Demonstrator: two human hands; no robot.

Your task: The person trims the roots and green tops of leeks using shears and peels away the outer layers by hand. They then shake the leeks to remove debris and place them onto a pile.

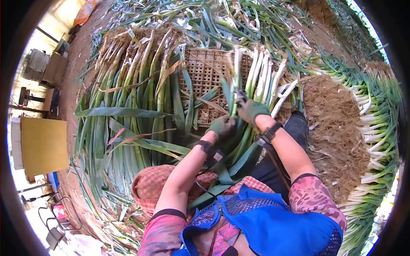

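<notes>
My left hand [224, 127], in a dark green glove, is closed around the green part of a long green onion [236, 70]. The onion stands up from the hand with its blurred white end pointing away from me. My right hand [253, 112], also gloved, is closed on a small metal tool [241, 97] pressed close to that stalk; its exact kind is hard to make out. Just right of it lie several cleaned white-stemmed onions [262, 77]. To the left rests a thick row of unpeeled onions [143, 81] with brown roots.
A beige plastic crate [205, 68] lies beneath the work. At right are a mound of root-like brown fibres [335, 128] and a curved row of white-stemmed onions [376, 141]. Loose leaves [256, 19] cover the ground ahead. A yellow board [44, 145] stands far left.
</notes>
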